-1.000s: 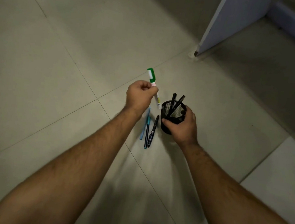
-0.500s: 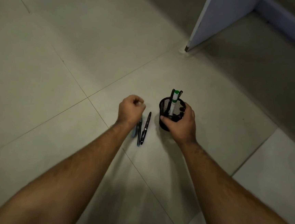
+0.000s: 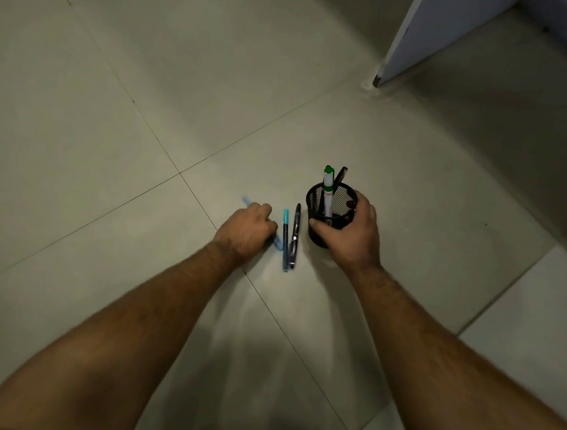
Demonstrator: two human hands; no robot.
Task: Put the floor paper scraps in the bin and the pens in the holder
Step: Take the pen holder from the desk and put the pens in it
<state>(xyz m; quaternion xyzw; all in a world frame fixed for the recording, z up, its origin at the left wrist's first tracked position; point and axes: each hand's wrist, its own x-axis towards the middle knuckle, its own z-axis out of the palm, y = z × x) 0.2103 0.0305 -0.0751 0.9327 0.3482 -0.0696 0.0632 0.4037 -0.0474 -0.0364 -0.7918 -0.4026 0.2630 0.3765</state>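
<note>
A black mesh pen holder (image 3: 324, 203) stands on the tiled floor, and my right hand (image 3: 352, 233) is wrapped around its near side. Inside it stand a white marker with a green cap (image 3: 328, 189) and a black pen (image 3: 341, 175). My left hand (image 3: 246, 230) is closed around a light blue pen (image 3: 246, 200), blurred, whose ends stick out on both sides of the fist. On the floor between my hands lie a teal-capped pen (image 3: 285, 239) and a black pen (image 3: 294, 236), side by side. No paper scraps or bin are in view.
A pale furniture panel (image 3: 425, 31) meets the floor at the upper right, with a shadowed recess behind it. Grout lines cross the large beige tiles (image 3: 117, 63).
The green-capped marker went from my left hand into the holder. My left hand then dropped to the floor and closed on the light blue pen. My right hand stayed on the holder.
</note>
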